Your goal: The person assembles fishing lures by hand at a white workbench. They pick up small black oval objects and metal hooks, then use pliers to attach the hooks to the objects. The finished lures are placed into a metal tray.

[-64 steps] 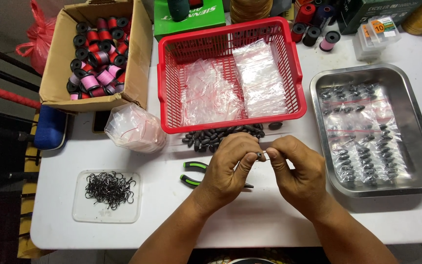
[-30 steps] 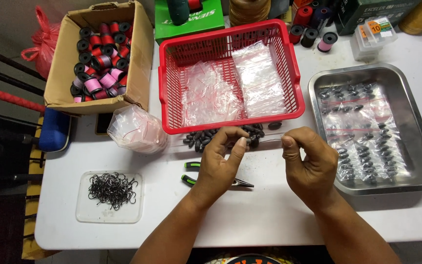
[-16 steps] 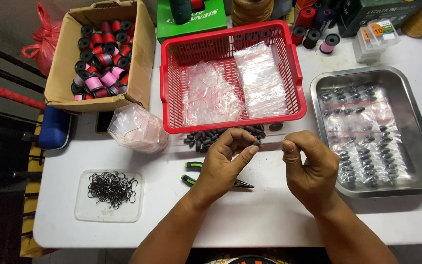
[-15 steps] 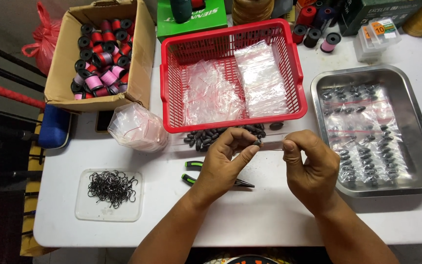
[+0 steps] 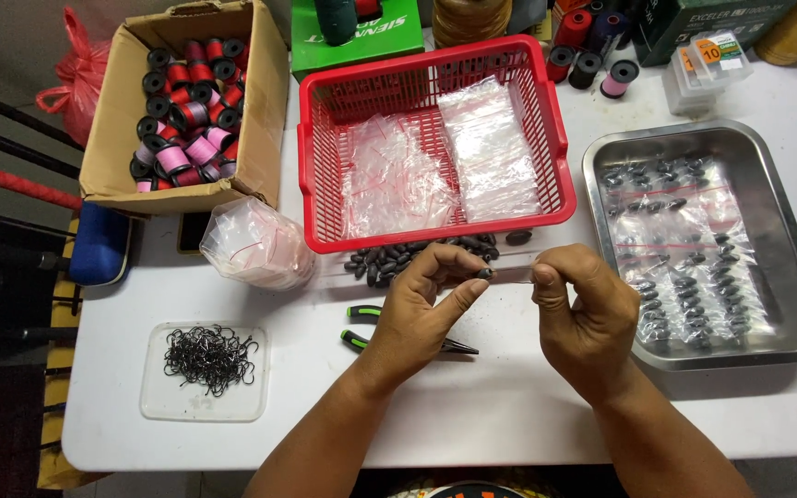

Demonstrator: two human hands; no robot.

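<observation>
A: Surveying the surface: a white bench (image 5: 509, 406) carries a red basket (image 5: 546, 120) of clear bags, a steel tray (image 5: 791, 277) of bagged sinkers, a cardboard box (image 5: 260, 101) of thread spools, and a clear lid (image 5: 154, 401) heaped with hooks. Dark floor lies at the left.

B: Hand state?

A: The left hand (image 5: 422, 309) pinches a small dark sinker (image 5: 484, 273) between thumb and forefinger, above the loose sinker pile (image 5: 398, 258). The right hand (image 5: 583, 309) pinches narrow on something too fine to identify, level with the sinker. Green-handled pliers (image 5: 366, 327) lie beneath.

B: Change?

A: Half a second ago the hands were further apart; now they have closed in.
</observation>
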